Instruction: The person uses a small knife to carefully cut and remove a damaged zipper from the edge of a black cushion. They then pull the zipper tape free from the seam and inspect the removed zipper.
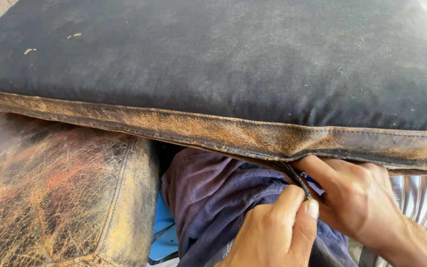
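A big dark cushion [233, 54] fills the upper frame, its worn brown leather edge [213, 131] running across the middle. Cracked leather upholstery [50, 193] is seen lower left, purple cloth [208, 198] at centre bottom. The left hand [273, 232] is pinched tight on a thin dark strip [295, 178] under the seam; the right hand [357, 198] is curled against the cushion's underside, gripping there too.

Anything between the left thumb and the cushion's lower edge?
Head view: a thin dark cord runs from the cushion edge down to the left hand.
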